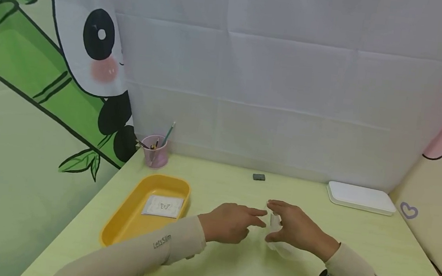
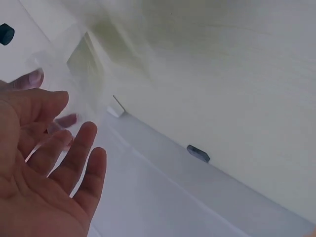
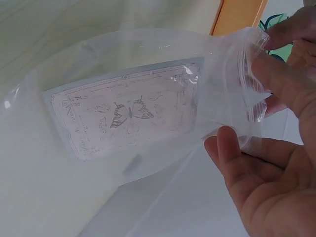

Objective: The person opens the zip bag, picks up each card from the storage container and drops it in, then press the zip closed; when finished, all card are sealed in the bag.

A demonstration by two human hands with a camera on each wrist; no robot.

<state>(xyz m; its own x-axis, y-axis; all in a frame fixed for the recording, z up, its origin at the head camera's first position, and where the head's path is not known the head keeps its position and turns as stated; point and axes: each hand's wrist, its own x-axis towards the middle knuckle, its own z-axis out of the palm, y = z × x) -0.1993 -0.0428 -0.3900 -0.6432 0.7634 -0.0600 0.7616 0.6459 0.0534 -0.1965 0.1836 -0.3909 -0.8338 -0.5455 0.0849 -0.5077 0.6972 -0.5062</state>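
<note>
One butterfly card (image 3: pixel 126 123) is bagged, a second card (image 1: pixel 162 206) in the yellow tray (image 1: pixel 131 222); your right hand (image 1: pixel 299 227) grips the zip bag (image 3: pixel 223 81), left hand (image 1: pixel 230 222) loosely extended.

Both forearms (image 1: pixel 138 251) angled inward, left hand (image 1: pixel 230 223) extended towards right hand (image 1: pixel 298 228), right thumb (image 1: pixel 275 237) apart from forefinger (image 1: pixel 278 205)

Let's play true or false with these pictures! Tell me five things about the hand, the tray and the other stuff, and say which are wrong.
1. The right hand holds a clear bag. True.
2. The clear bag has a butterfly card inside. True.
3. The tray is blue. False: it is yellow-orange.
4. A teal pencil leans in the pink cup. True.
5. In the head view, the white box is left of the tray. False: it is to the right.
</note>
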